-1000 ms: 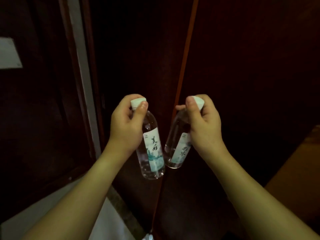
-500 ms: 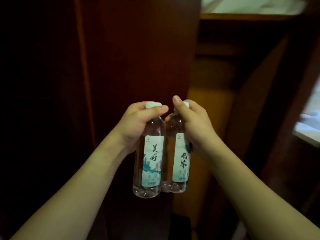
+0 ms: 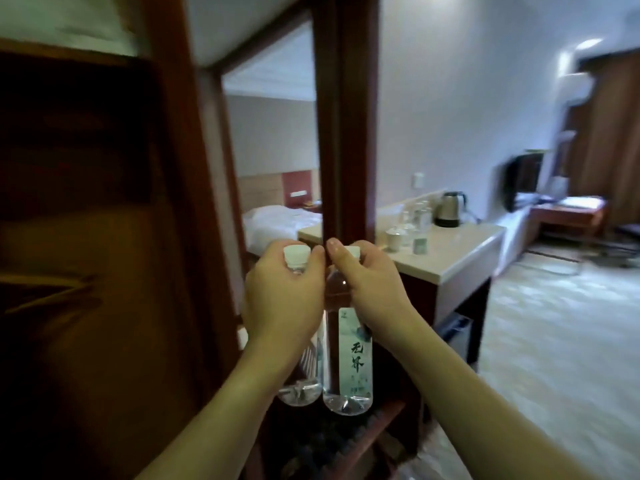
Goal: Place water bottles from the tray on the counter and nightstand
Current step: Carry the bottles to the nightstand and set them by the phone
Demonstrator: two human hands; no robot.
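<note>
Two clear water bottles with white caps hang side by side in front of me. My left hand [image 3: 282, 299] grips the neck of the left bottle [image 3: 301, 389], hiding most of its label. My right hand [image 3: 370, 289] grips the neck of the right bottle [image 3: 348, 368], whose pale green label faces me. The counter [image 3: 460, 247], with a light stone top, stands beyond the bottles to the right. No tray or nightstand is plainly in view.
On the counter stand a steel kettle [image 3: 449, 209], several glasses [image 3: 417, 216] and a white cup [image 3: 394, 239]. A dark wooden post [image 3: 343, 116] rises just behind my hands, with wooden panels [image 3: 86, 237] at left. A bed [image 3: 280, 223] lies beyond; a television [image 3: 523, 180] and desk [image 3: 568, 213] stand far right.
The view has swung from dark wooden panels to the lit room with the counter. Both hands still hold their bottles, now close together and upright.
</note>
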